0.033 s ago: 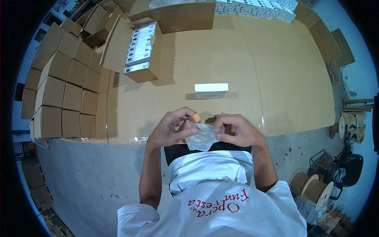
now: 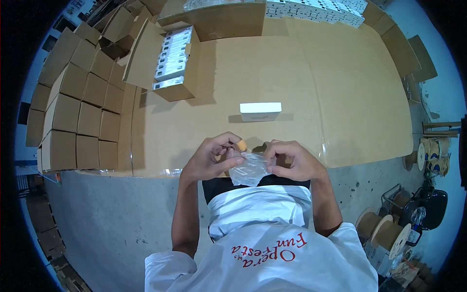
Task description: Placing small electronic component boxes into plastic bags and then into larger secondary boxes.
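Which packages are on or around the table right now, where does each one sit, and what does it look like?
Small clear plastic bag: held between left hand and right hand, crinkled.
Flat white rectangular box: alone, mid-table.
Open brown cardboard carton: far left, packed with white boxes.
Stacked closed brown cardboard cartons: left edge.
Row of white boxes: far edge.

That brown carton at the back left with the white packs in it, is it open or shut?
Open. The brown carton has its flaps folded outward, and rows of white packs show inside from above. It stands on the cardboard-covered table.
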